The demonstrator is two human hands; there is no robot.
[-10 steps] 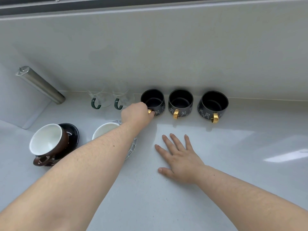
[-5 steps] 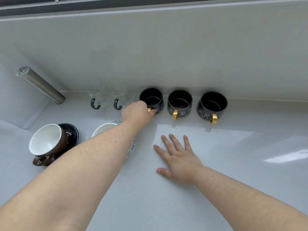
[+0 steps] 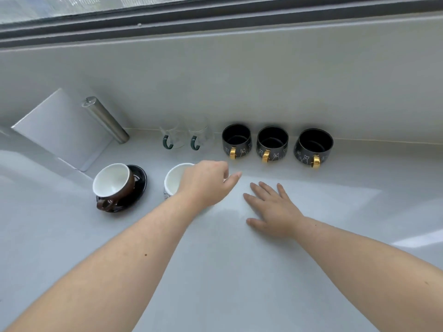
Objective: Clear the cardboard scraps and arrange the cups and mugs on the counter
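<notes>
left hand (image 3: 206, 182) withdrawn, empty | leftmost black mug (image 3: 236, 141) just beyond fingertips

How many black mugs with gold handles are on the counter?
3, in a row against the back wall: left, middle, right. None appears hidden.

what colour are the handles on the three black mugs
Gold, on all three black mugs; clearest in the head view.

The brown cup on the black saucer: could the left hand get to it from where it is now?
Probably yes. The left hand is empty, open, hovering over the white cup. The brown cup sits just beyond on its black saucer, its handle toward the person, with bare counter in front.
</notes>
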